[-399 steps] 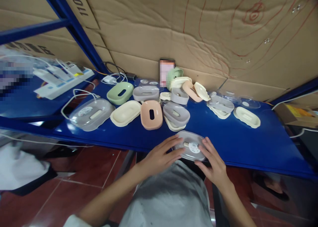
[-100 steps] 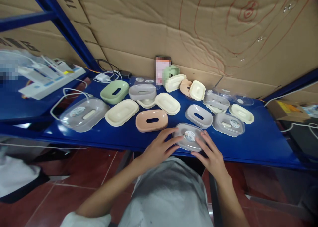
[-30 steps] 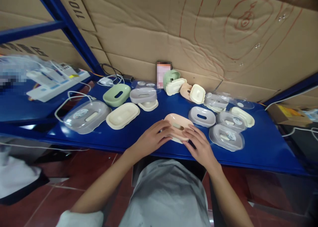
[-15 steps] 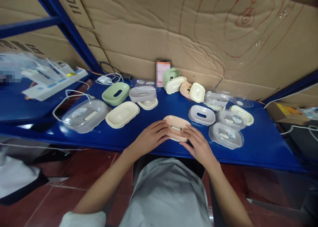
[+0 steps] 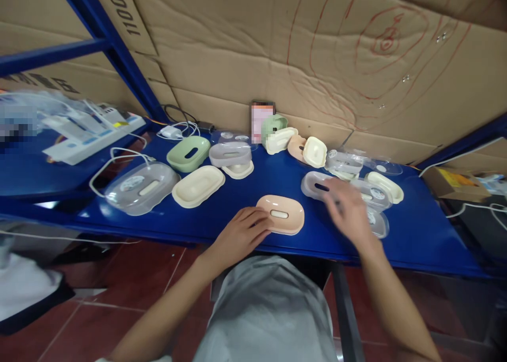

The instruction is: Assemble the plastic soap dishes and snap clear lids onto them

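A peach soap dish (image 5: pixel 293 219) lies near the front of the blue table, a cream strip showing through its slot. My left hand (image 5: pixel 245 230) has its fingers on the dish's left rim and its thumb at the near edge. Over to the right, my right hand (image 5: pixel 350 209) is blurred, with thumb and fingers apart. Its fingertips overlap the right side of a grey soap dish (image 5: pixel 311 185) with a slot; whether they touch it cannot be told. This hand partly hides two clear-covered grey dishes, the nearer one (image 5: pixel 380 225) and the one behind (image 5: pixel 382 196).
To the left are a covered grey dish (image 5: pixel 132 198), a cream tray (image 5: pixel 194 190) and a green dish (image 5: pixel 188 156). Several more dishes and a pixelated screen (image 5: pixel 261 119) stand along the cardboard wall (image 5: pixel 222 50). A white power strip (image 5: pixel 95 143) with cables lies far left.
My right hand has let go of the peach dish and moved right to the grey dishes. My left hand stays on the peach dish, which sits slightly lower in view.
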### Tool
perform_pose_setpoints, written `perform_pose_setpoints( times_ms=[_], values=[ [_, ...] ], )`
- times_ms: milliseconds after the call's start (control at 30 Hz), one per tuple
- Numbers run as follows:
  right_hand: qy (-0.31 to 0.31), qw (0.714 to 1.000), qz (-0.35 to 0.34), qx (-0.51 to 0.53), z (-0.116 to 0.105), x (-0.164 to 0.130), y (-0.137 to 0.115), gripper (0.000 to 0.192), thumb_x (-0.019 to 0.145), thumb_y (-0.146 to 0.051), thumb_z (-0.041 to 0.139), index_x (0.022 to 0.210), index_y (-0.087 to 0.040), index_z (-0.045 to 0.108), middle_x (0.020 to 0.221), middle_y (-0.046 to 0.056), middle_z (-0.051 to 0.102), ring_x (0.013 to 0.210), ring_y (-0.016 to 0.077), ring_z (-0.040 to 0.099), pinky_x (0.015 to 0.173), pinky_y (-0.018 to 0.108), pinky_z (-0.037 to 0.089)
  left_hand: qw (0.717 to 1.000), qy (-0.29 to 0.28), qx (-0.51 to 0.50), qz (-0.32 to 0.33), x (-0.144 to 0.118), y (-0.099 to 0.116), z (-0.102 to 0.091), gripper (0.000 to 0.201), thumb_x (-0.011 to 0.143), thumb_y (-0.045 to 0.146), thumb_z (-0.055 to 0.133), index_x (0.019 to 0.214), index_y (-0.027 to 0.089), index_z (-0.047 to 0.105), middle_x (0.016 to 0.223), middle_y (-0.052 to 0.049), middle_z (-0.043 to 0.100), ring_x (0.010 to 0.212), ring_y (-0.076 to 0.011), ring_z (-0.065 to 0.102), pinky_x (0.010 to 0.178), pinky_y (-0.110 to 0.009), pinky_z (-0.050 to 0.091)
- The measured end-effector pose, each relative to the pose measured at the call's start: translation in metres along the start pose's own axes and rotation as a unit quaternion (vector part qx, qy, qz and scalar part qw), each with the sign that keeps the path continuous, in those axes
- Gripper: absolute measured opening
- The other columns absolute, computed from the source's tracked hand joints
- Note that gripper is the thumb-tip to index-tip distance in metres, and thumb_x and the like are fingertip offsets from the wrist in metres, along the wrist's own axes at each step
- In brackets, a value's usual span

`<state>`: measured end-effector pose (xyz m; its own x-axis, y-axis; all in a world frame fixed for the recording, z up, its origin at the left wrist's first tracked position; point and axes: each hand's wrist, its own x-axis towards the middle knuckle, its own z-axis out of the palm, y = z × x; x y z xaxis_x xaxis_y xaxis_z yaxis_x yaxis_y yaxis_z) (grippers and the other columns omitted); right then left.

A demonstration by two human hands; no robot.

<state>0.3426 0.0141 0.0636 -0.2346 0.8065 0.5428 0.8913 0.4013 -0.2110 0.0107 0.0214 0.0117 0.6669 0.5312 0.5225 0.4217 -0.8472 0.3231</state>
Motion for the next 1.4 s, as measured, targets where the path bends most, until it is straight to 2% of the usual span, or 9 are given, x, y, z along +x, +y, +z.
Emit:
perform_pose_setpoints(
  times_ms=[100, 300, 533, 667, 867, 1067, 1200, 1300, 1400],
  values=[
    [0.002, 0.981, 0.14, -0.137, -0.006, 0.044, 0.043, 0.048, 0.105, -0.041, 0.056, 0.146, -0.017, 0.061, 0.154, 0.021, 0.059, 0.139, 0.0435, 0.058, 0.115, 0.066, 0.046, 1.0, 0.001, 0.003, -0.025, -0.002, 0.007, 0.003, 0.018, 0.107, 0.019, 0.061, 0.123, 0.022, 0.068, 0.124, -0.009, 0.073, 0.126, -0.0243, 0.066, 0.107, -0.042, 0.054],
    [-0.144, 0.942, 0.229, -0.2, 0.029, 0.093, 0.076, 0.062, 0.096, -0.041, 0.067, 0.148, -0.011, 0.055, 0.163, 0.03, 0.044, 0.143, 0.0511, 0.048, 0.111, 0.074, 0.04, 1.0, -0.003, 0.006, -0.026, -0.003, 0.007, 0.005, 0.018, 0.108, 0.021, 0.059, 0.124, 0.022, 0.067, 0.129, -0.01, 0.07, 0.129, -0.0247, 0.065, 0.108, -0.043, 0.054],
    [-0.03, 0.965, 0.257, -0.03, 0.021, 0.102, 0.107, 0.043, 0.076, -0.033, 0.081, 0.113, -0.014, 0.07, 0.134, 0.024, 0.067, 0.121, 0.0401, 0.065, 0.109, 0.059, 0.049, 1.0, 0.005, 0.002, -0.03, -0.005, 0.006, 0.006, 0.019, 0.108, 0.02, 0.06, 0.125, 0.023, 0.068, 0.13, -0.009, 0.07, 0.129, -0.0245, 0.065, 0.11, -0.043, 0.054],
    [0.071, 0.951, 0.287, 0.091, 0.001, 0.096, 0.119, 0.03, 0.079, -0.039, 0.077, 0.1, -0.019, 0.069, 0.115, 0.017, 0.074, 0.093, 0.0263, 0.069, 0.088, 0.045, 0.057, 0.999, 0.014, -0.008, -0.03, -0.004, 0.006, 0.006, 0.019, 0.107, 0.019, 0.061, 0.124, 0.023, 0.068, 0.129, -0.009, 0.071, 0.129, -0.0242, 0.065, 0.11, -0.042, 0.055],
    [0.2, 0.904, 0.26, 0.274, -0.016, 0.048, 0.061, 0.029, 0.087, -0.043, 0.074, 0.104, -0.022, 0.065, 0.135, 0.016, 0.068, 0.105, 0.0193, 0.067, 0.084, 0.034, 0.052, 1.0, 0.013, -0.002, -0.008, -0.001, 0.01, 0.001, 0.016, 0.106, 0.02, 0.062, 0.121, 0.021, 0.067, 0.124, -0.009, 0.072, 0.125, -0.0249, 0.068, 0.107, -0.042, 0.057],
    [0.087, 0.822, 0.298, 0.478, 0.023, -0.008, -0.032, 0.019, 0.096, -0.044, 0.073, 0.097, -0.026, 0.07, 0.131, 0.007, 0.071, 0.086, 0.0156, 0.067, 0.079, 0.034, 0.058, 0.998, 0.037, 0.036, -0.021, -0.005, 0.01, 0.003, 0.038, 0.102, 0.027, 0.069, 0.139, 0.023, 0.064, 0.148, -0.016, 0.061, 0.138, -0.0322, 0.062, 0.112, -0.049, 0.058],
    [0.032, 0.881, 0.264, 0.391, 0.043, -0.032, -0.054, 0.029, 0.107, -0.05, 0.057, 0.118, -0.029, 0.073, 0.147, 0.01, 0.064, 0.128, 0.0266, 0.067, 0.107, 0.047, 0.058, 0.998, 0.031, 0.003, -0.062, -0.01, 0.006, 0.007, 0.053, 0.103, 0.03, 0.069, 0.154, 0.026, 0.053, 0.166, -0.017, 0.046, 0.153, -0.0344, 0.05, 0.116, -0.049, 0.058],
    [-0.058, 0.937, 0.171, 0.299, 0.039, -0.049, -0.059, 0.051, 0.104, -0.051, 0.064, 0.152, -0.033, 0.058, 0.171, 0.01, 0.043, 0.16, 0.0338, 0.038, 0.129, 0.06, 0.038, 0.994, 0.019, -0.031, -0.102, -0.012, 0.004, 0.009, 0.064, 0.104, 0.037, 0.069, 0.162, 0.031, 0.044, 0.169, -0.015, 0.044, 0.149, -0.0324, 0.056, 0.107, -0.045, 0.064],
    [-0.116, 0.963, 0.091, 0.227, 0.033, -0.062, -0.063, 0.067, 0.103, -0.044, 0.069, 0.165, -0.038, 0.043, 0.177, 0.007, 0.033, 0.166, 0.0345, 0.026, 0.131, 0.063, 0.035, 0.99, 0.019, -0.061, -0.125, -0.013, 0.004, 0.01, 0.07, 0.103, 0.042, 0.07, 0.165, 0.035, 0.04, 0.169, -0.013, 0.045, 0.145, -0.0311, 0.06, 0.11, -0.046, 0.063]
  ],
)
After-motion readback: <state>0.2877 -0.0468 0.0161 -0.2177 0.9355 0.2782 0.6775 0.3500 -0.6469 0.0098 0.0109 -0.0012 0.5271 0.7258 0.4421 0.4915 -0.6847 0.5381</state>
